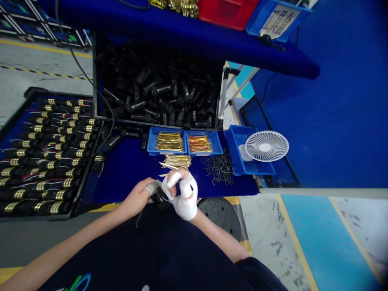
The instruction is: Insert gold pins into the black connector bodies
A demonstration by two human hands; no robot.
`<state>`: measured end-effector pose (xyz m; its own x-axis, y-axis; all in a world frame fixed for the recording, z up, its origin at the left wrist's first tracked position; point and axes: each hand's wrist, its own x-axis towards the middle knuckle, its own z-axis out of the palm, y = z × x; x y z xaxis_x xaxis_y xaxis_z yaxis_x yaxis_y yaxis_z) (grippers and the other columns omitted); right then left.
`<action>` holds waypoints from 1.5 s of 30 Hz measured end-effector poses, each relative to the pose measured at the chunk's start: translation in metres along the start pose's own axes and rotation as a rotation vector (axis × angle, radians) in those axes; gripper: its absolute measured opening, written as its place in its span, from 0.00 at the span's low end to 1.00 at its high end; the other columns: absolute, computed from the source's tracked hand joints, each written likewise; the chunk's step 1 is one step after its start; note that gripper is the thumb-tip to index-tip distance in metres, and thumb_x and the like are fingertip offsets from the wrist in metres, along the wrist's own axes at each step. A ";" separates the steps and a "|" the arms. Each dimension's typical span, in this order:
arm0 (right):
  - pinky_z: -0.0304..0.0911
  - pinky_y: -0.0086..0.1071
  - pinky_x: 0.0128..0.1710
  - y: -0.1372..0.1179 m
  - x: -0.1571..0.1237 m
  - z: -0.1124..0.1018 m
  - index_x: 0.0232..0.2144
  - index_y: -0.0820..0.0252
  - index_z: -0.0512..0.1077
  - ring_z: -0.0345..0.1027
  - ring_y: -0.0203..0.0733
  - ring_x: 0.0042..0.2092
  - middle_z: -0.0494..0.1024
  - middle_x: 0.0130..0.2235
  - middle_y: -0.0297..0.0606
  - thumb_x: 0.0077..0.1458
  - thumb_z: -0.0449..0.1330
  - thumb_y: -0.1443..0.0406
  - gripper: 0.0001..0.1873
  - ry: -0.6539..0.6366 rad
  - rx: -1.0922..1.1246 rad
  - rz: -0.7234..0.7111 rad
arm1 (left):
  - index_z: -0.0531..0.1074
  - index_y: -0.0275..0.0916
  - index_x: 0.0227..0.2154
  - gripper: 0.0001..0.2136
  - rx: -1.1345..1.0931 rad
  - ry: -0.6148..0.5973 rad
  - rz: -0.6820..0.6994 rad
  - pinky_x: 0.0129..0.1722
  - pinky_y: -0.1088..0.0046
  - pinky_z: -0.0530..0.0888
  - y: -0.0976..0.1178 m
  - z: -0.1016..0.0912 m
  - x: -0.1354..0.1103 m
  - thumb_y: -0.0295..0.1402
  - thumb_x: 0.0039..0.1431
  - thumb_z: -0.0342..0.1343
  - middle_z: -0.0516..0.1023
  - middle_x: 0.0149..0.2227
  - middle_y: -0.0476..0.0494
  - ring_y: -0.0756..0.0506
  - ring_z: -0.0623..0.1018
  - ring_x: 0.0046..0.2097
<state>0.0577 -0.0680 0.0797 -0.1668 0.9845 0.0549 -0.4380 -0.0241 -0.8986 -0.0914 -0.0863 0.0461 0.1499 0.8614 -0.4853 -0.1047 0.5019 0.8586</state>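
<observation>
My left hand (141, 198), with a pale wrap on a finger, is closed around a dark ribbed cylindrical part (160, 198) close to my body. A thin gold strip (138, 219) hangs below that hand. My right hand (183, 196) wears a white glove with bare fingertips. Its fingers are curled together beside the dark part, and what they pinch is too small to make out. Just beyond it lies a loose pile of thin gold strips (178, 161) on the blue tabletop (121, 184).
Behind the pile stand a blue bin of gold strips (169, 141) and another of red-and-gold strips (200, 143). Black rings (222, 167) and a white fan (266, 146) are rightward. A large crate (163, 97) holds black parts; a tray (45, 153) of banded parts sits left.
</observation>
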 end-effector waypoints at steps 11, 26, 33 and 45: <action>0.63 0.31 0.58 0.025 0.157 -0.063 0.46 0.57 0.76 0.71 0.40 0.54 0.78 0.51 0.40 0.64 0.56 0.67 0.11 -0.245 -1.401 -0.069 | 0.74 0.39 0.41 0.17 -0.479 0.007 -0.070 0.33 0.63 0.81 0.033 -0.037 0.015 0.41 0.53 0.70 0.81 0.38 0.41 0.41 0.81 0.36; 0.67 0.37 0.50 0.078 0.220 -0.066 0.29 0.57 0.72 0.72 0.44 0.43 0.79 0.40 0.43 0.56 0.61 0.62 0.05 -0.022 -1.005 0.040 | 0.74 0.32 0.43 0.14 -0.955 0.115 -0.238 0.57 0.47 0.74 0.064 -0.047 0.040 0.39 0.68 0.53 0.80 0.40 0.36 0.42 0.82 0.39; 0.48 0.25 0.18 0.024 0.201 -0.112 0.30 0.54 0.63 0.37 0.29 0.19 0.71 0.27 0.29 0.60 0.54 0.48 0.18 0.207 -0.438 -0.017 | 0.73 0.38 0.46 0.14 -0.845 0.152 -0.079 0.56 0.44 0.74 0.072 -0.047 0.057 0.43 0.68 0.54 0.79 0.35 0.41 0.46 0.80 0.34; 0.64 0.33 0.40 -0.012 0.112 -0.015 0.28 0.57 0.71 0.70 0.39 0.34 0.76 0.31 0.32 0.56 0.62 0.65 0.05 -0.293 -0.606 0.069 | 0.73 0.38 0.52 0.33 -0.514 0.199 0.066 0.49 0.59 0.77 0.082 -0.008 0.052 0.60 0.54 0.60 0.81 0.42 0.39 0.38 0.80 0.46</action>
<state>0.0581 0.0450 0.0903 -0.4467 0.8942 0.0275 0.1412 0.1008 -0.9848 -0.0998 0.0004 0.0896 -0.0571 0.8654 -0.4979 -0.5811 0.3767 0.7214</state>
